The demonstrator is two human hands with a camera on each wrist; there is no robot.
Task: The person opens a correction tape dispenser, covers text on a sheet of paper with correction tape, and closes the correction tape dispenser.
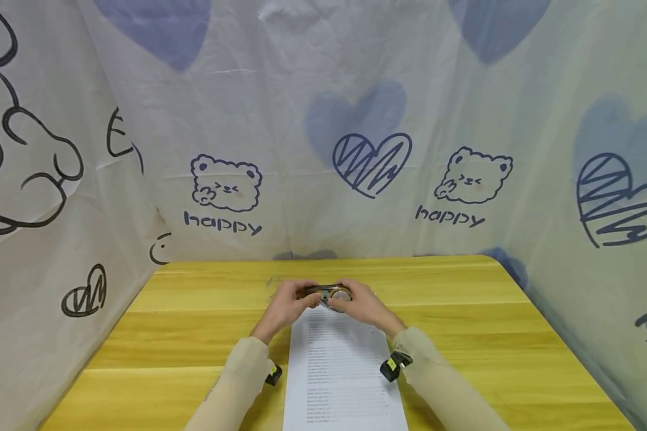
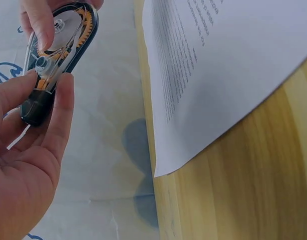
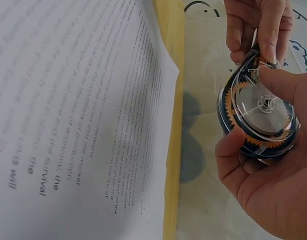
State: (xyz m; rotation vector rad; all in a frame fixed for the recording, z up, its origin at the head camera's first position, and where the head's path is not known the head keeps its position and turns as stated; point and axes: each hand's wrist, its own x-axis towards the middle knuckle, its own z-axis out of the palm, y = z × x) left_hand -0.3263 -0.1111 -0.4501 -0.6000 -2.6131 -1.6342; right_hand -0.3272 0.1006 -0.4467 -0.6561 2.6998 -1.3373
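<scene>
Both hands hold a correction tape dispenser (image 3: 266,107) above the far end of a printed sheet (image 1: 345,371). Its dark shell has a see-through cover, with orange gear wheels and a pale round spool inside. My left hand (image 1: 293,302) pinches the narrow dark end, thumb on top and fingers beneath, as the left wrist view shows. The wide spool end lies in my right hand (image 1: 362,304), its thumb pressing on the clear cover and its fingers curled round the edge. Parts of the shell are hidden behind the fingers.
The sheet lies lengthwise on a yellow wood-grain table (image 1: 194,323). A pale cloth (image 1: 302,78) printed with hearts and bears hangs behind the table and along both sides. Small black wrist cameras sit at both cuffs.
</scene>
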